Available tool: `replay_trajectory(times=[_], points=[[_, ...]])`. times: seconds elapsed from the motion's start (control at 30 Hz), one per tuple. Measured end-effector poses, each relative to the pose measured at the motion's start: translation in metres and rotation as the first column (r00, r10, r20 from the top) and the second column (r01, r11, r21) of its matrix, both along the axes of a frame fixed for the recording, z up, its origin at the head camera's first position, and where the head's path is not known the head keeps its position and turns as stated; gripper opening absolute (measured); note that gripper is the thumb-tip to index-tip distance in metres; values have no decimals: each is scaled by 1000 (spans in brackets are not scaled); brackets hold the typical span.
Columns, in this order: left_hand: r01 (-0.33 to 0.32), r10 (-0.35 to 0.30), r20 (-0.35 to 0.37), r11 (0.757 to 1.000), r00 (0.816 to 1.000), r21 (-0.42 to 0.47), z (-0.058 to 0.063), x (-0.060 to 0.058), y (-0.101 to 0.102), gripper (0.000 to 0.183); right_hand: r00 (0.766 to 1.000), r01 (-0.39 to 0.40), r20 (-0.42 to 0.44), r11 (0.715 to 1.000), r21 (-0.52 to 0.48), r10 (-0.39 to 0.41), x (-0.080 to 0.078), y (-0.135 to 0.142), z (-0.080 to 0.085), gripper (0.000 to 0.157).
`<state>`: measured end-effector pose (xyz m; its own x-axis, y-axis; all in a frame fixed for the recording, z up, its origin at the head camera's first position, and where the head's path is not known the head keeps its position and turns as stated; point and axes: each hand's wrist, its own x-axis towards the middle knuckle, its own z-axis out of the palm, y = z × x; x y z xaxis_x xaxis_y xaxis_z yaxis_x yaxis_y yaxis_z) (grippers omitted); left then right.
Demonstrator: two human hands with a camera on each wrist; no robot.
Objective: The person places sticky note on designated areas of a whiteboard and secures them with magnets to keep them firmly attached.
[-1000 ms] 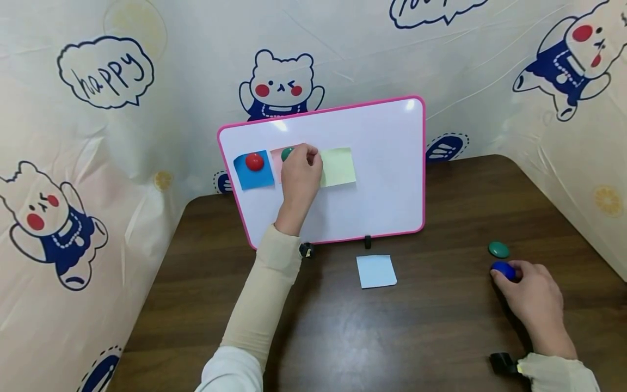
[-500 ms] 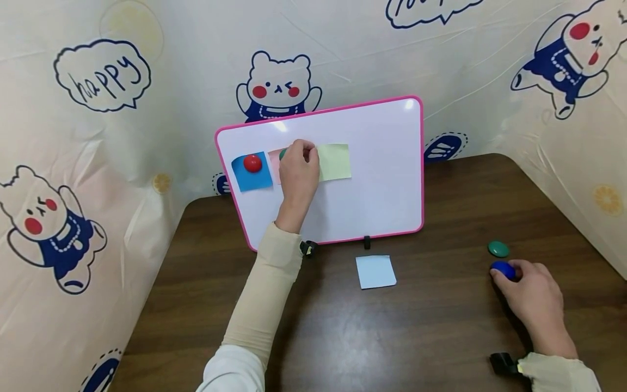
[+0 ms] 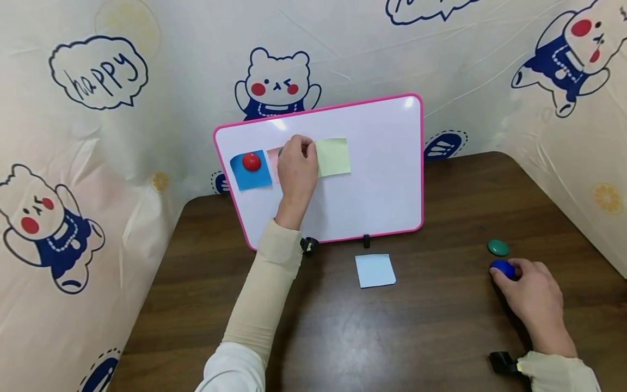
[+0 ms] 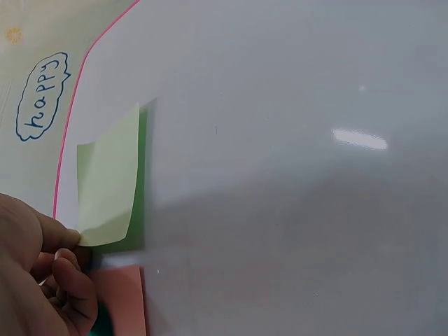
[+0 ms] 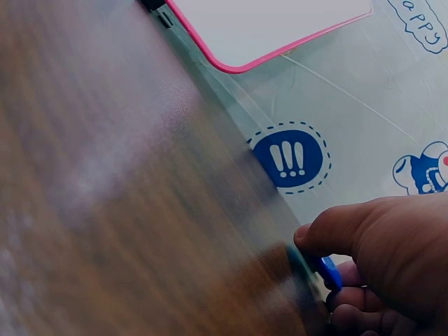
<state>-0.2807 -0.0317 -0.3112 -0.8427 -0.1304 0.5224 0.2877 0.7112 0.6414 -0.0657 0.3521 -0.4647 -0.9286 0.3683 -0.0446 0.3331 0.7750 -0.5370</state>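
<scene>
On the pink-framed whiteboard [image 3: 379, 190], my left hand [image 3: 297, 166] pinches the edge of a light green sticky note [image 3: 334, 158]. The left wrist view shows the green note [image 4: 108, 185] standing partly off the board, its corner between thumb and finger. A pink sticky note [image 4: 126, 297] with a green magnet [image 4: 102, 322] is mostly hidden by that hand. To its left, a red round magnet [image 3: 252, 161] sits on a blue sticky note [image 3: 254, 179]. At the right of the table my right hand [image 3: 536, 299] holds a blue round magnet [image 3: 502, 268] between thumb and fingers.
A green round magnet [image 3: 498, 247] lies on the wooden table [image 3: 431, 326], just beyond the right hand. A pale blue sticky note [image 3: 375, 270] lies in front of the board, near its black foot [image 3: 366, 240]. Printed cloth [image 3: 186, 81] hangs behind the table.
My left hand has shifted slightly up the board with the light green note, which now sits a little higher. The right hand stays in place with the blue magnet.
</scene>
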Motion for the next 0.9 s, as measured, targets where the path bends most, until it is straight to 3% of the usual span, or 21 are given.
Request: replay_trajectory(times=[0.47,0.7,0.9], points=[[-50,50,1,997,999,56,-2,-3,4,49,1000,-17,-8,1000,3,17,1,-1,2,62],[-25,26,-36,999,999,25,-6,-3,10,45,1000,-16,18,1000,13,16,6,4,5,64],[-86,78,-88,992,993,-94,-6,-1,6,25,999,-41,1,999,8,41,2,2,1,65]])
